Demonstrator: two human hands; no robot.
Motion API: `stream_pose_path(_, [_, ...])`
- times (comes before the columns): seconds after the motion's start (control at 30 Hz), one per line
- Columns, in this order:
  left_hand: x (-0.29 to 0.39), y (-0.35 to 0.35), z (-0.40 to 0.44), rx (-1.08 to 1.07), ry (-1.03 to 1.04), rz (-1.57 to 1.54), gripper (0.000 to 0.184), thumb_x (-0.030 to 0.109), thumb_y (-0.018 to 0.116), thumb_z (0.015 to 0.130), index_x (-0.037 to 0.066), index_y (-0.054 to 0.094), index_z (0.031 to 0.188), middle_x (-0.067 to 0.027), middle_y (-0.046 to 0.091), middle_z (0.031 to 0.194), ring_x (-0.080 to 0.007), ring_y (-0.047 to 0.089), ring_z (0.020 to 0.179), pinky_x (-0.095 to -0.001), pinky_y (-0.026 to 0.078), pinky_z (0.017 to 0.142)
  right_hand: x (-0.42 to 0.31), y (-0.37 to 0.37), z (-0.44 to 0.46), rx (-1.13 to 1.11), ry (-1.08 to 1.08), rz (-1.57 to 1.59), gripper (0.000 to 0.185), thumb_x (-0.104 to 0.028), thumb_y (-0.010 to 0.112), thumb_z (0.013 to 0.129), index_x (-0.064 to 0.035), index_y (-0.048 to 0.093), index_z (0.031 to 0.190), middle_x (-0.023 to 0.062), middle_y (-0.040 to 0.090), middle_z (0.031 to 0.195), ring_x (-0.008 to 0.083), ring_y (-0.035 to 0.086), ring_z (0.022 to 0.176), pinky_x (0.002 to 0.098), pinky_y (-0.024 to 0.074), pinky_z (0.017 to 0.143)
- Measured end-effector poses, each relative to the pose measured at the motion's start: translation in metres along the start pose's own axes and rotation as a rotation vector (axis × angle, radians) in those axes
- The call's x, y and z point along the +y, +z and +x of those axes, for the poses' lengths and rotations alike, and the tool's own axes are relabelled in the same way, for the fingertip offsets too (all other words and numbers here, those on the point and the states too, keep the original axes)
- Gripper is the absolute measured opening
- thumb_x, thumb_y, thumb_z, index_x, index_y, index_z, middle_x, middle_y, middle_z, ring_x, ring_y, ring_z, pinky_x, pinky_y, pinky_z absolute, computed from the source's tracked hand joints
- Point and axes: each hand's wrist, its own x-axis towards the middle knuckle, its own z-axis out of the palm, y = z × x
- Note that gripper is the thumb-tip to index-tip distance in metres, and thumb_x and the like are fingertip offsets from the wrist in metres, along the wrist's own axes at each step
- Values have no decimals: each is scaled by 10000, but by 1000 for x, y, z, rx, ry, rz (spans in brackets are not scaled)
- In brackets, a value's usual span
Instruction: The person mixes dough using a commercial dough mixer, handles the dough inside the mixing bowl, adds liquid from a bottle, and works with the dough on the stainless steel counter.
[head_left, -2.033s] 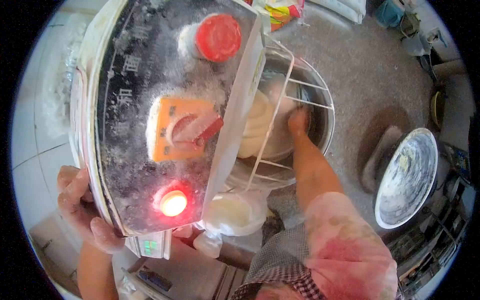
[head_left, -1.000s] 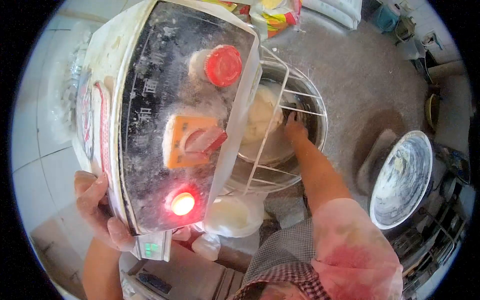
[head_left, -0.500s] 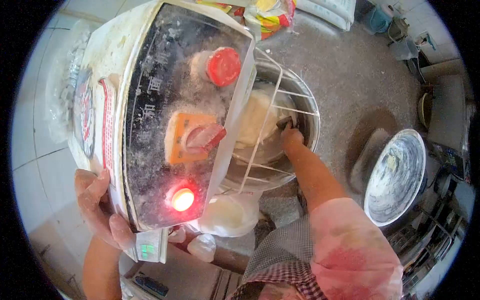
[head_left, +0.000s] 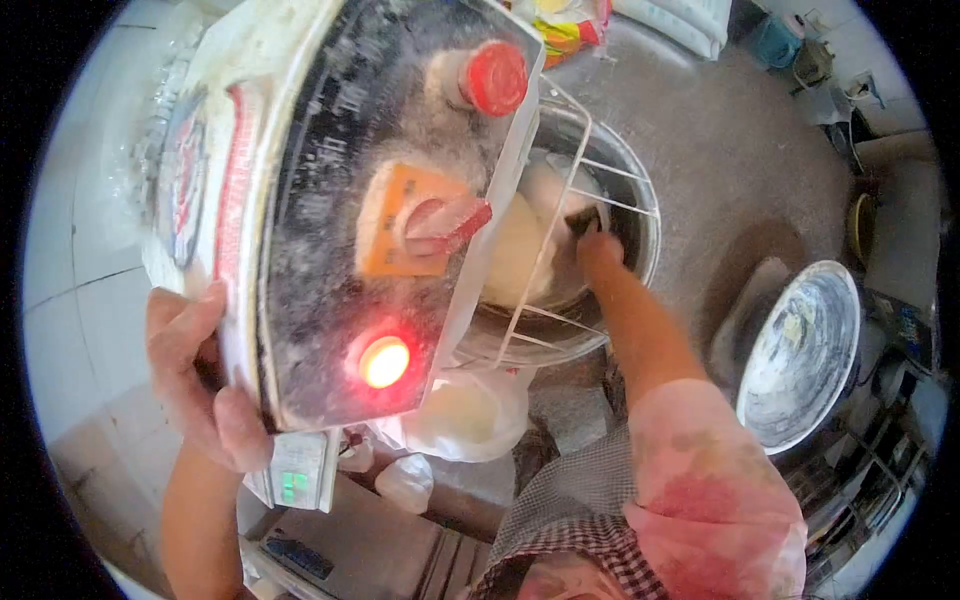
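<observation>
A dough mixer (head_left: 320, 230) with a floury black control panel fills the left side. At its lower left edge, my left hand (head_left: 205, 385) is wrapped round the housing. The panel carries a red push button (head_left: 495, 78), a red rotary knob (head_left: 445, 225) and a glowing red lamp (head_left: 384, 361). Pale dough (head_left: 512, 250) lies in the steel bowl (head_left: 648, 190), behind a wire guard (head_left: 545, 245). Reaching into the bowl past the guard, my right hand (head_left: 600, 252) grips a dark, flat scraper-like piece (head_left: 581, 218) against the dough. Its fingers are partly hidden.
A floury white-rimmed basin (head_left: 800, 355) stands at the right. Below the mixer are a scale with a green display (head_left: 292, 487) and a plastic bag (head_left: 470, 420) of pale contents. Sacks (head_left: 675, 20) lie at the top, and buckets (head_left: 775, 45) stand at the upper right.
The view has shifted, so the panel sits higher and farther right. The dough has changed shape and position in the bowl. My right hand stays in the bowl with the dark piece; my left keeps its hold.
</observation>
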Motion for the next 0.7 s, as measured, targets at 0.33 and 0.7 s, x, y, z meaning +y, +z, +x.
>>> stream_pose_path(0.33, [-1, 1, -1, 26, -10, -14, 532, 464, 371, 823, -9, 429, 1060, -94, 396, 799, -175, 361, 733, -309, 294, 641, -20, 23, 75, 86, -161, -6, 400, -263, 370, 881, -53, 450, 1212, 166, 428, 1259, 298, 470, 1113, 382, 416, 883])
stream_pose_path(0.7, [1, -1, 6, 19, 53, -8, 501, 397, 376, 815, -41, 461, 1043, -99, 386, 777, -184, 361, 721, -315, 293, 630, 12, -41, -30, 9, -246, -165, 235, -134, 505, 767, -11, 589, 950, 170, 582, 1026, 270, 559, 988, 368, 491, 774])
